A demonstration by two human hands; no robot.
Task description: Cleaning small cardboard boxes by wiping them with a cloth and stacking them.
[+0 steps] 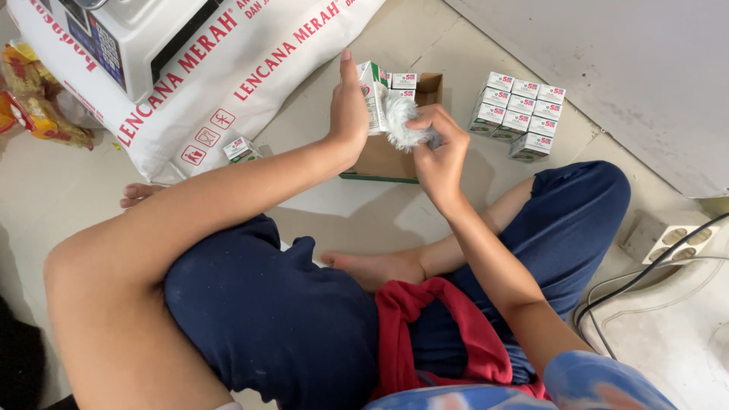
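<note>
Person sits cross-legged on a pale tiled floor (68, 190), view from the head camera looking down. Left hand (349, 106) is clenched around a small white-and-green carton (372, 95), held upright just above an open cardboard box (383, 156). Right hand (440, 152) grips a fluffy white cloth (402, 121) bunched in the fingers and pressed against the side of that carton; cloth and carton are touching. Inside the cardboard box, at its far end, two more cartons (402, 82) of the same kind stand upright; the rest of the box's inside is mostly hidden behind the hands. To the right of the box, apart from it, a stack of cartons (518, 114) sits on the floor in neat rows. One single carton (241, 149) lies near the edge of a large white sack (250, 61) with red lettering, left of the box. A white machine (137, 38) rests on the sack. Judgement on progress: work looks midway, with one carton being wiped, a few in the box, and a fair group outside it; which group is already wiped cannot be told. A power strip (668, 235) with a dark cable lies at far right.
</note>
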